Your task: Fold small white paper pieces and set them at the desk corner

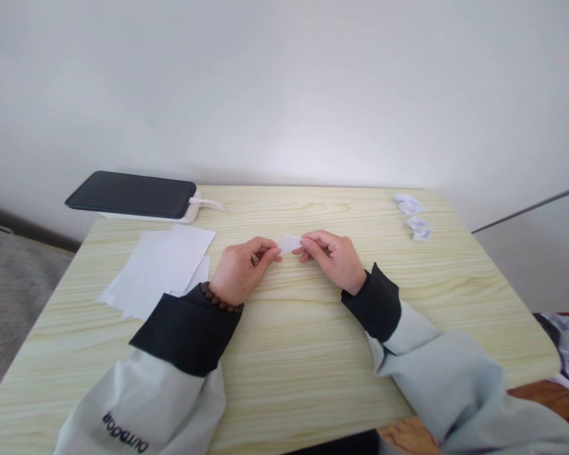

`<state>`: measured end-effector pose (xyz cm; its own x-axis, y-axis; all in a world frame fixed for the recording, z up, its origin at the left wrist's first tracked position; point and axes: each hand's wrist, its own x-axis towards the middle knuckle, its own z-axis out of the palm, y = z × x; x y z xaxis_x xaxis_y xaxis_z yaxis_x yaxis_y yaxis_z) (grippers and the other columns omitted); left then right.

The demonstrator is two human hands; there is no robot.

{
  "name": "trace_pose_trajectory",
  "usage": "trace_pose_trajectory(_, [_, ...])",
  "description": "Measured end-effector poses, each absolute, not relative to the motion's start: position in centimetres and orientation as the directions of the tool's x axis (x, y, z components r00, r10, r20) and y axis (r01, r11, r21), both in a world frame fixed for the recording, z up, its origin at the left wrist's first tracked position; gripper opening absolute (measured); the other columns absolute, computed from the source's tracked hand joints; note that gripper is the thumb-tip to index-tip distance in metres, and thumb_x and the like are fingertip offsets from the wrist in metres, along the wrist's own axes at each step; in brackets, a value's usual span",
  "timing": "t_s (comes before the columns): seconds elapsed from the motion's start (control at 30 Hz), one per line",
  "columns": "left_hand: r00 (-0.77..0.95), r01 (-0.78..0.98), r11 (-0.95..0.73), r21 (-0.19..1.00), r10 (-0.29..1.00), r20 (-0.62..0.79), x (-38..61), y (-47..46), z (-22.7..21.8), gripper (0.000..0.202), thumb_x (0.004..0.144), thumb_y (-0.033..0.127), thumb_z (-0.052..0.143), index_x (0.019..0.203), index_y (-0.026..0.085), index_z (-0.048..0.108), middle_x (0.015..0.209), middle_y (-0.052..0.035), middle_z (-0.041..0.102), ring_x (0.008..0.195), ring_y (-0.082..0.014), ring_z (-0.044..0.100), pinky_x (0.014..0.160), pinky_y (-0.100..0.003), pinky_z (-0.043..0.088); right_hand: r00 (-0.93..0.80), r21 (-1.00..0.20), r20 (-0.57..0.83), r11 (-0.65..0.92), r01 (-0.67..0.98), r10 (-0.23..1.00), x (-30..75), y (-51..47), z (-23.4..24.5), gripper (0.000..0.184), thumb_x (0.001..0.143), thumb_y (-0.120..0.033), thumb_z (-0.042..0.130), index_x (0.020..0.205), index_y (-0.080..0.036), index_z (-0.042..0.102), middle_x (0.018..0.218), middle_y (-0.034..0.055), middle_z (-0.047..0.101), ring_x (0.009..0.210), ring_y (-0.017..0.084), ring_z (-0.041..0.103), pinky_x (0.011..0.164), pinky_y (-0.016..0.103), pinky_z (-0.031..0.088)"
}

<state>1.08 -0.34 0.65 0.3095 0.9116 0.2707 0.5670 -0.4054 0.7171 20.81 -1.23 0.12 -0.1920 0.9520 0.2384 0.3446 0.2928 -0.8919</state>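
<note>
A small piece of folded white paper (290, 243) is held just above the middle of the table. My left hand (243, 265) pinches its left end between thumb and fingers. At its right end, my right hand (330, 256) grips it the same way, covering that corner. A dark bead bracelet (220, 299) circles my left wrist. Several loose white paper sheets (164, 268) lie overlapping to the left, partly hidden by my left sleeve.
A dark flat device (133, 193) on a white base, with a short white cable (211, 203), rests at the back left. Folded white paper pieces (415, 215) sit at the back right. The wood-grain table (294, 354) meets a white wall (303, 95) behind.
</note>
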Motion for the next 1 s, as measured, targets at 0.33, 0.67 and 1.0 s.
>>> trace_pose_trajectory(0.33, [0.346, 0.59, -0.484, 0.646, 0.875, 0.339, 1.11, -0.56, 0.28, 0.023, 0.083, 0.033, 0.055, 0.1, 0.019, 0.059, 0.076, 0.003, 0.07, 0.051, -0.0074, 0.056, 0.052, -0.018, 0.045, -0.178, -0.897, 0.233, 0.282, 0.341, 0.956, 20.66, -1.37, 0.25, 0.019, 0.087, -0.032, 0.053, 0.085, -0.015, 0.061, 0.072, 0.0046, 0.072, 0.059, 0.012, 0.068, 0.058, 0.021, 0.054])
trace_pose_trajectory(0.67, [0.437, 0.58, -0.642, 0.501, 0.764, 0.474, 0.94, -0.47, -0.02, 0.034, 0.083, 0.033, 0.057, 0.113, 0.017, 0.058, 0.087, -0.0027, 0.066, 0.068, -0.0106, 0.059, 0.06, -0.021, 0.047, -0.226, -0.883, 0.255, 0.322, 0.343, 0.94, 20.59, -1.53, 0.37, 0.02, 0.08, -0.03, 0.061, 0.094, -0.017, 0.063, 0.071, 0.0032, 0.072, 0.062, 0.014, 0.069, 0.061, 0.023, 0.054])
trace_pose_trajectory(1.0, [0.434, 0.59, -0.65, 0.48, 0.756, 0.49, 0.93, -0.52, -0.28, 0.038, 0.082, 0.035, 0.059, 0.113, 0.014, 0.06, 0.077, -0.0018, 0.067, 0.064, -0.0109, 0.059, 0.057, -0.02, 0.046, -0.278, -0.825, 0.345, 0.431, 0.365, 0.896, 20.8, -1.37, 0.11, 0.023, 0.078, -0.027, 0.065, 0.1, -0.017, 0.065, 0.084, 0.0029, 0.072, 0.069, 0.012, 0.066, 0.066, 0.022, 0.053])
